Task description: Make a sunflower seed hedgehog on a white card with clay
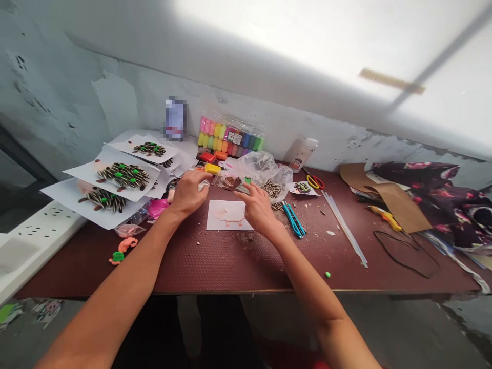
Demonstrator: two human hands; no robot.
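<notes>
A small white sheet of paper (221,221) with an orange-brown animal outline lies on the table before me. My left hand (188,195) is over the table just beyond the sheet's left corner, thumb and index finger apart, near a yellow block (212,168). Over the sheet's right edge, my right hand (258,207) reaches forward with extended fingers. Its fingertips are close to a bit of green clay (247,180) and a small bag of brown clay (229,182); whether they touch is unclear. Beside this hand, a clear plastic bag holds sunflower seeds (272,189).
Finished seed hedgehog pictures (125,177) pile up at left by a white power strip (42,230). Coloured clay packs (230,137) lean against the wall. Rightward are a blue utility knife (294,220), scissors (315,181), glue sticks (346,228), a glue gun (390,219) and a bottle (303,155).
</notes>
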